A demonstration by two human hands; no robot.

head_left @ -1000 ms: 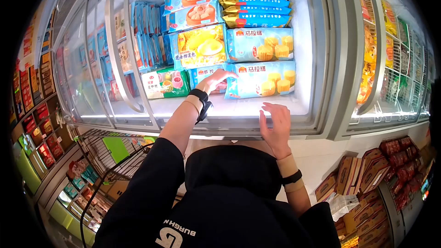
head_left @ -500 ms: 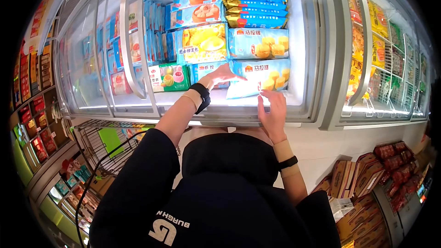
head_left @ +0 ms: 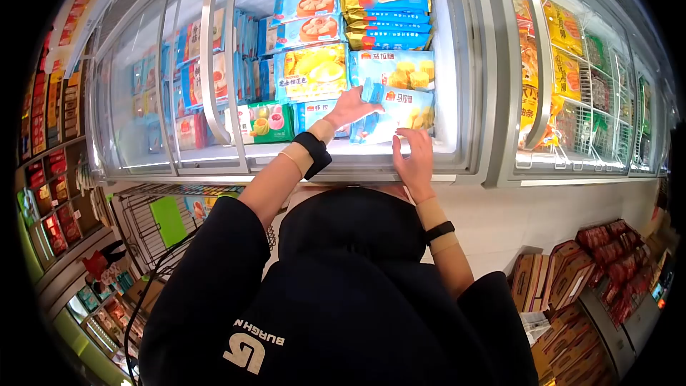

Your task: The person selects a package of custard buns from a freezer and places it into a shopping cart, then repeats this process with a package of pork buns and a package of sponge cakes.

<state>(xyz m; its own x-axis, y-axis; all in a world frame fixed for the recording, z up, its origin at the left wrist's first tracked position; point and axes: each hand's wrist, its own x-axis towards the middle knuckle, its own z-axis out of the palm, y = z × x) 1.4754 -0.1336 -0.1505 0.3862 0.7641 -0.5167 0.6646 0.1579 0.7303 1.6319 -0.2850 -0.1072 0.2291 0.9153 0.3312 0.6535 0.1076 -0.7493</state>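
Inside the open part of the freezer, my left hand [head_left: 352, 107] grips the left edge of a light blue and white bag [head_left: 400, 113] with yellow cakes printed on it. The bag lies tilted at the front of the freezer. My right hand [head_left: 414, 157] is just below the bag's lower edge, thumb and fingers apart, holding nothing. A similar bag [head_left: 393, 69] lies behind it. To the left are a yellow bag [head_left: 314, 71] and a green and white bag [head_left: 268, 121]. A blue bag [head_left: 312, 110] is partly hidden by my left hand.
Sliding glass lids with a handle [head_left: 211, 57] cover the freezer's left part. Its metal front rim [head_left: 343, 170] runs before me. A wire cart [head_left: 139, 218] stands at lower left, a second freezer [head_left: 586, 100] at right, and cardboard boxes [head_left: 547, 279] at lower right.
My left hand has closed on the bag's left edge, and the bag has tilted and crumpled there. The view has shifted slightly. My right hand stays near the bag's lower edge.
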